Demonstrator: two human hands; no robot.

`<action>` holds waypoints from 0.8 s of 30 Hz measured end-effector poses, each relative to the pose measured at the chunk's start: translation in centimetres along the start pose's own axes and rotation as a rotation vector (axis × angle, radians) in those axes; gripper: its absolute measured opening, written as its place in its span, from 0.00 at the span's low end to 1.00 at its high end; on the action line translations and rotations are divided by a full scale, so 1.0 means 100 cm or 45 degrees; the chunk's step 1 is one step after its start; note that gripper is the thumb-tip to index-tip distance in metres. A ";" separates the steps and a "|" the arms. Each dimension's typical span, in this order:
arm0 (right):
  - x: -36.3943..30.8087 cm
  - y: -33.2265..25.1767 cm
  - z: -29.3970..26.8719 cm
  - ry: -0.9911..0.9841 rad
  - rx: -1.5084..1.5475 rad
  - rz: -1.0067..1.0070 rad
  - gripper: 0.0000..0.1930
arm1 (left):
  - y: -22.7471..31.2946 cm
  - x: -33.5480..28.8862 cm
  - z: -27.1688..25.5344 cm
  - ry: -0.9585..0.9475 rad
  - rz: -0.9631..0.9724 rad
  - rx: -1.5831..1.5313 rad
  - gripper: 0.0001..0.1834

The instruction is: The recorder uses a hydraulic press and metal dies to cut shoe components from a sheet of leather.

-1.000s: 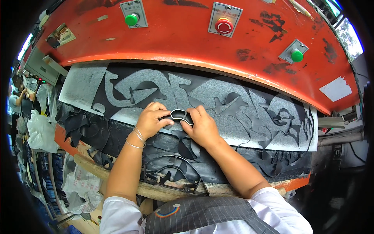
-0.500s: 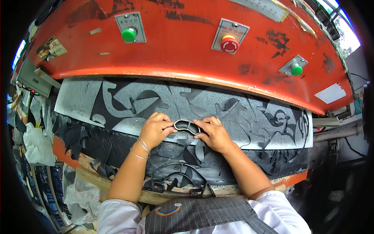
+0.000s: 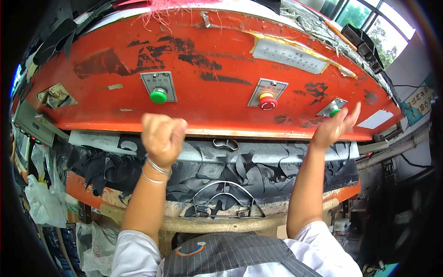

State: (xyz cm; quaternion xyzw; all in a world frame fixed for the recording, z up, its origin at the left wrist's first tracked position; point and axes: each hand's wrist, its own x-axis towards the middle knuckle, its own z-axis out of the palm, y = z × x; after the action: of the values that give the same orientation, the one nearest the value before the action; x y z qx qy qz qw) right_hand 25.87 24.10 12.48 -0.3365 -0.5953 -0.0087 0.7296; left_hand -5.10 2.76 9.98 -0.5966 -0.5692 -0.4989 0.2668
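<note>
My left hand [image 3: 161, 137], a bracelet on its wrist, is raised in a fist just below the left green push button [image 3: 158, 95]; I see nothing in it. Over on the right, my right hand [image 3: 333, 130] is lifted with its fingers stretched out, partly covering the right green push button [image 3: 335, 112]; whether it touches the button I cannot tell. Between the hands, a small curved metal cutting die [image 3: 225, 144] lies on the grey sheet [image 3: 258, 155], close under the red press beam [image 3: 221, 111]. Both hands are away from the die.
A red stop button [image 3: 267, 102] sits on the beam between the green ones. Black cut scraps [image 3: 108, 170] litter the bed. Near its wooden front edge [image 3: 221, 225] rests a larger arched metal die [image 3: 224, 184]. Plastic bags [image 3: 44, 201] hang at left.
Both hands have let go of the small die and moved up and apart toward the green buttons. The die stays on the sheet. The view has tilted upward, showing more of the beam.
</note>
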 end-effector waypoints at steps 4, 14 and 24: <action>0.017 0.007 -0.008 -0.211 -0.648 0.035 0.33 | -0.002 0.036 -0.022 -0.396 -0.043 -0.043 0.14; -0.190 -0.201 -0.116 -2.035 0.300 -0.138 0.24 | 0.074 -0.142 -0.147 -1.244 -0.688 -0.275 0.08; -0.192 -0.181 -0.119 -2.258 0.232 0.001 0.17 | 0.088 -0.163 -0.141 -1.158 -0.731 -0.170 0.07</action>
State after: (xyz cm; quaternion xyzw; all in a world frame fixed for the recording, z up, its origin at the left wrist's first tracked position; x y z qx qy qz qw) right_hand 23.04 -3.30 3.67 -0.1605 -0.9392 0.3026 0.0245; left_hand 1.45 -18.31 2.63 -0.5885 -0.7343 -0.2785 -0.1921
